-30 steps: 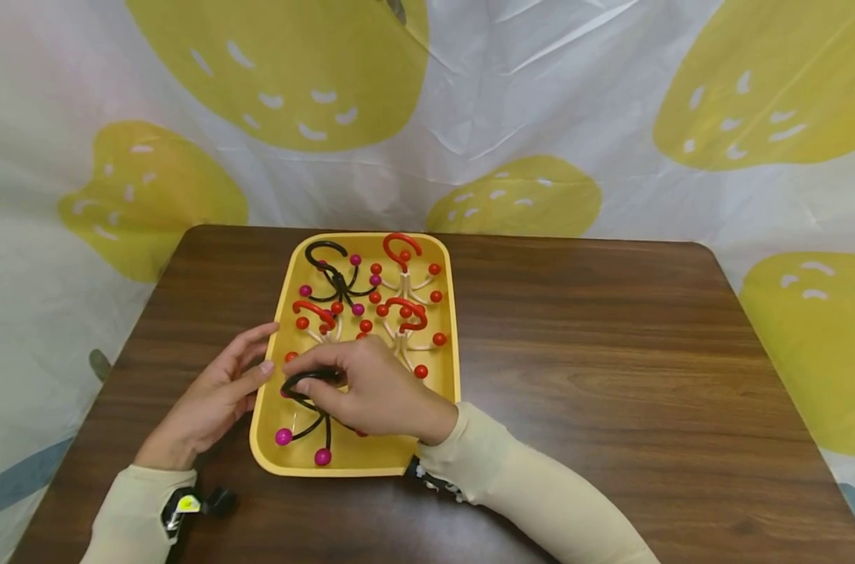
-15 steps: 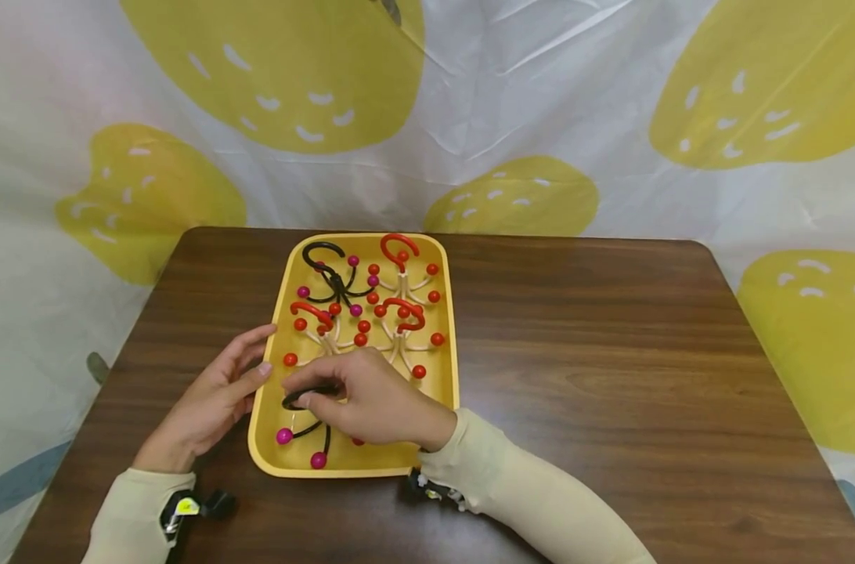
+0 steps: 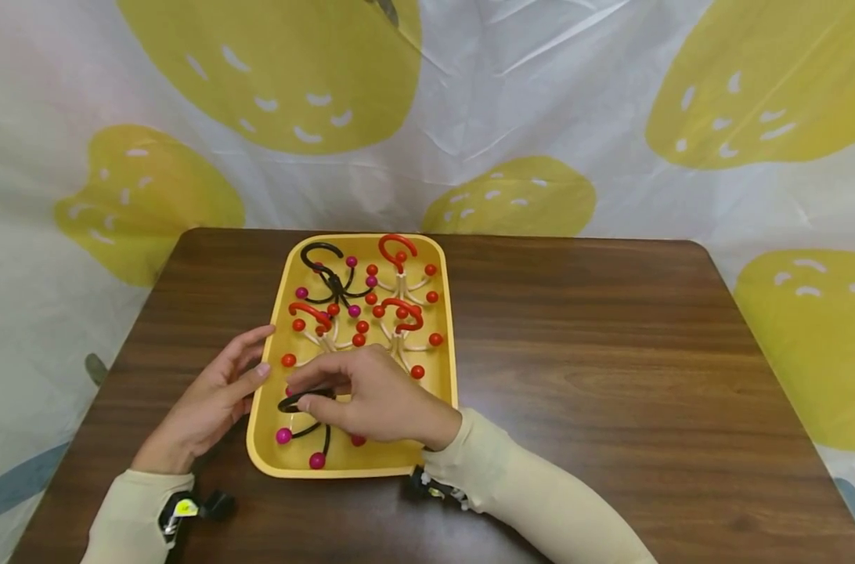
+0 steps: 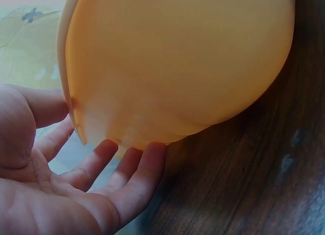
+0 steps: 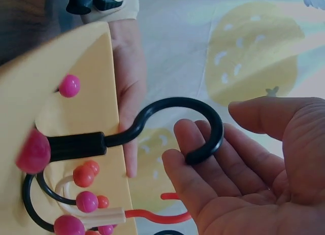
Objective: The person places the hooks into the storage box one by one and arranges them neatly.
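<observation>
A yellow tray [image 3: 346, 472] holds several hook-handled things on curved, ball-tipped legs. At its near end stands a black hook-handled one [image 3: 308, 400] with magenta balls. My right hand [image 3: 378, 395] is around its hook; in the right wrist view the thumb [image 5: 264, 118] is apart from the hook [image 5: 203, 110], and the fingers lie loosely behind it. Whether they touch it I cannot tell. My left hand [image 3: 212, 399] touches the tray's left side; in the left wrist view its thumb is at the rim and its fingertips [image 4: 155, 151] lie against the outer wall.
Farther up the tray are another black one [image 3: 336, 286] with magenta balls and several pale ones [image 3: 399, 342] with red hooks and red balls. The tray stands on a brown wooden table [image 3: 582, 352]. A lemon-print sheet [image 3: 526, 117] hangs behind it.
My right hand and the near black hook have lowered slightly toward the tray, and the hook now lies flatter in the head view. My left hand has stayed at the tray's side.
</observation>
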The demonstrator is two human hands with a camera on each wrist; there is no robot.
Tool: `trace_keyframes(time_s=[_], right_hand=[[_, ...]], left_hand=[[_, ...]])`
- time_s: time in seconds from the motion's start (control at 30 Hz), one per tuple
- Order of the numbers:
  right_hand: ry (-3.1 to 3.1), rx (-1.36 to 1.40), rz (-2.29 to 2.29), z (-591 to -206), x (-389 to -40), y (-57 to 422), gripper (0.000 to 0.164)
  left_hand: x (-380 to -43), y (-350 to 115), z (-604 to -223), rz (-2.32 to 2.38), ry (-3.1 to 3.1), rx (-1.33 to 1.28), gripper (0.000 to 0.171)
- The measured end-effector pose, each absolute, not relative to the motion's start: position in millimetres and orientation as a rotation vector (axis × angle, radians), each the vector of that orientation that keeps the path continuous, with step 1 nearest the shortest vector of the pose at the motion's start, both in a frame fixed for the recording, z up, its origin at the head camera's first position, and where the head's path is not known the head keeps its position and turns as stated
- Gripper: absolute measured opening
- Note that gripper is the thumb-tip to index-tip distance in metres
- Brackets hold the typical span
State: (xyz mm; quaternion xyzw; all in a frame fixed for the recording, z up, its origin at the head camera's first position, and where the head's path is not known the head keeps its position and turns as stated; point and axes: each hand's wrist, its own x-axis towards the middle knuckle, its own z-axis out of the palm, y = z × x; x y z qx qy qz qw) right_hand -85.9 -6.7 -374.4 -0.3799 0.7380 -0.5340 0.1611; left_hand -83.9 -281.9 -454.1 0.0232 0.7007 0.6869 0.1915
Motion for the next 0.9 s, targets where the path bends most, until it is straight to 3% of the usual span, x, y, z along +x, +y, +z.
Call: trace_keyframes(time_s=[0.57,0.9], right_hand=[[2.115,-1.041,-1.655,-359,-89,14,0.023],[2.516,-1.145,-1.545,-347,-97,88,0.030]], left_hand=[[-85,-283,-447,1.799,2.104,0.082,0.063],[-83,-274,-425,1.435,2.558,0.162,0.063]])
